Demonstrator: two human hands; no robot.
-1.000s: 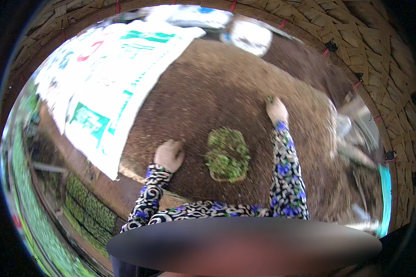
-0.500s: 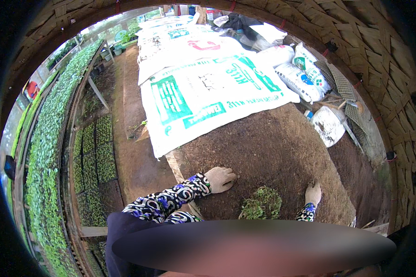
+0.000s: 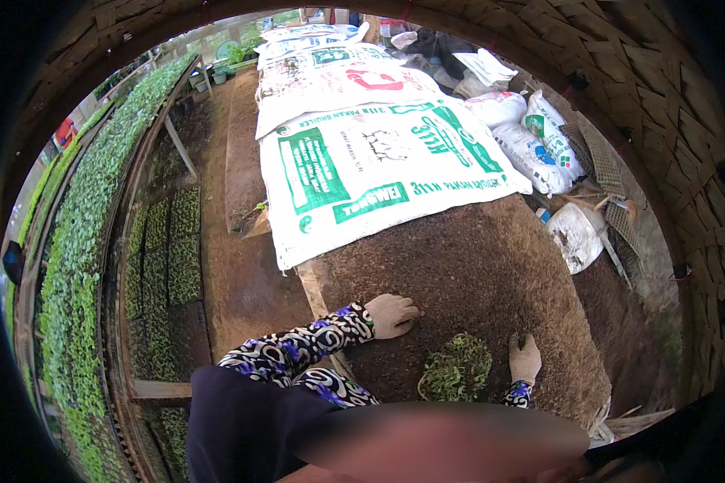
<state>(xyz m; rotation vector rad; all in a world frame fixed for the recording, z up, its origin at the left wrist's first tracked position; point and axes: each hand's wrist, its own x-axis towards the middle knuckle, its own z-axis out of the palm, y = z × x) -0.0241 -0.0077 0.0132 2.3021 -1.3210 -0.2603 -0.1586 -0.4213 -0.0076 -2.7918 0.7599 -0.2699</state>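
Note:
My left hand (image 3: 392, 315), in a light knit glove, reaches over a bed of dark soil (image 3: 451, 266). Its fingers are bent together with the tips down at the soil; whatever they hold, if anything, is too small to make out. Between my hands, on the near part of the bed, lies a round heap of loose green seedlings (image 3: 457, 368). Just right of it is my right hand (image 3: 525, 360), gloved the same way. Its fingertips touch the soil with a gap between them, and nothing shows in that hand.
White printed sacks (image 3: 395, 157) lie flat across the far part of the bed. Filled sacks (image 3: 536, 153) and a dirty white container (image 3: 576, 237) stand at the right. To the left are seedling trays (image 3: 169, 249) and a long raised bench of seedlings (image 3: 80, 282).
My right hand has moved left and nearer, closer to the seedlings, and its fingers have spread. My left hand stays at about the same spot on the soil. The view has shifted slightly.

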